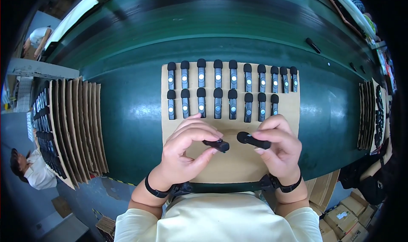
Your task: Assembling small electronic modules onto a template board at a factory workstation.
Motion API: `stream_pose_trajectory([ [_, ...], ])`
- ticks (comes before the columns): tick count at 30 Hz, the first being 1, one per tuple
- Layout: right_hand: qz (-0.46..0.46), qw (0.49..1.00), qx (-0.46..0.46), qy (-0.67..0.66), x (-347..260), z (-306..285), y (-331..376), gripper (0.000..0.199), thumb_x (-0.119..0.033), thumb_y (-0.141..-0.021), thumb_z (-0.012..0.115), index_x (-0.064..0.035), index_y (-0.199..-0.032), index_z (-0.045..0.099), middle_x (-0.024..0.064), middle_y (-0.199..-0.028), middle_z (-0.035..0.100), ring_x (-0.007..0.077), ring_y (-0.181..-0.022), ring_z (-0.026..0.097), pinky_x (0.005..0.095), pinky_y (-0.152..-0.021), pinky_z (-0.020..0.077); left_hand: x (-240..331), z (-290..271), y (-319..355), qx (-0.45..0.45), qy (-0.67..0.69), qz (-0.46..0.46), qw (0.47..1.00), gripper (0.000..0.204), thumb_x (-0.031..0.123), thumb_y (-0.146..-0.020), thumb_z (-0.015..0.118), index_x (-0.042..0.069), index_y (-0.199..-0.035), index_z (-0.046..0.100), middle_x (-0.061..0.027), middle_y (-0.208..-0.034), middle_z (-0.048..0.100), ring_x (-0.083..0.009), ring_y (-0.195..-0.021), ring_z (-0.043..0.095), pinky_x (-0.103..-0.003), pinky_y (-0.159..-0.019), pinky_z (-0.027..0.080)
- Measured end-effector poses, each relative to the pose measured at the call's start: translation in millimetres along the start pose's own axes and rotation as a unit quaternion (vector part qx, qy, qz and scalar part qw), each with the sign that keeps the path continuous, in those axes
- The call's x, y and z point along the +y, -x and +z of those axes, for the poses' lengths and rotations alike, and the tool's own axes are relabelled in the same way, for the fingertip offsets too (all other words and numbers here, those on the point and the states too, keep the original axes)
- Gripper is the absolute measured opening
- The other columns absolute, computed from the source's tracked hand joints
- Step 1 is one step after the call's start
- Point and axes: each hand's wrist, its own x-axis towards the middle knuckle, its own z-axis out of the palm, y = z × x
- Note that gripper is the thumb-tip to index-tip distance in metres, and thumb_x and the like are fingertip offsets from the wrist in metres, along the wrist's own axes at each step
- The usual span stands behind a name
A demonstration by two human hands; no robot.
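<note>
Between thumb and fingers, my left hand (185,146) pinches a small black clip-on microphone (222,146), its end turned to the right. A second clip-on microphone (254,140) with a foam tip is gripped by my right hand (280,146), the tip toward the left. Both are held apart, over the near part of a cardboard sheet (229,170). Farther up the sheet lie two rows of similar black microphones (218,74), foam tips away from me, most showing a pale round spot. My left fingers partly cover the near row's lower edge.
The sheet rests on a green work surface (127,127). Cardboard sheets bearing microphones stand stacked at the left (85,127) and right (366,114). A loose black microphone (313,45) lies at the far right. Cartons (344,214) are at lower right; other people are at left.
</note>
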Motion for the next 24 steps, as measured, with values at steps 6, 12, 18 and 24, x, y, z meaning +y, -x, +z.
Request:
stream_pose_trajectory([
  [6,-0.019,0.997,-0.038,0.062,1,19,0,0.034,0.005,-0.074,0.074,-0.0013,-0.106,0.064,0.0115,-0.096,0.062,0.0230,-0.083,0.060,0.0317,-0.072,0.0490,0,11,5,-0.028,0.069,-0.037,0.997,0.026,-0.004,-0.077,0.070,0.002,-0.101,0.062,-0.0147,-0.103,0.070,-0.0289,-0.101,0.067,-0.048,-0.100,0.045],
  [12,-0.029,0.999,-0.008,0.023,6,27,2,0.026,0.002,-0.078,0.074,-0.0029,-0.102,0.065,0.0113,-0.099,0.064,0.0220,-0.081,0.061,0.0308,-0.070,0.0484,-2,16,6,-0.032,0.130,-0.050,0.990,0.018,-0.003,-0.084,0.067,-0.001,-0.100,0.060,-0.0173,-0.102,0.069,-0.0320,-0.104,0.066,-0.046,-0.097,0.049],
  [18,-0.053,0.997,-0.026,0.052,7,21,-2,0.030,0.002,-0.076,0.075,-0.0020,-0.104,0.064,0.0118,-0.098,0.065,0.0239,-0.082,0.063,0.0317,-0.070,0.0504,-7,22,11,-0.035,0.134,-0.047,0.989,0.024,-0.006,-0.084,0.064,-0.002,-0.107,0.058,-0.0185,-0.107,0.068,-0.0308,-0.107,0.065,-0.042,-0.095,0.051],
  [24,-0.024,0.994,-0.032,0.098,-10,10,-4,0.035,0.003,-0.074,0.075,-0.0007,-0.106,0.063,0.0138,-0.097,0.069,0.0278,-0.085,0.066,0.0343,-0.072,0.0529,-3,24,12,0.004,0.163,-0.108,0.981,0.031,-0.010,-0.082,0.065,-0.002,-0.112,0.059,-0.0176,-0.113,0.067,-0.0252,-0.104,0.067,-0.032,-0.086,0.056],
])
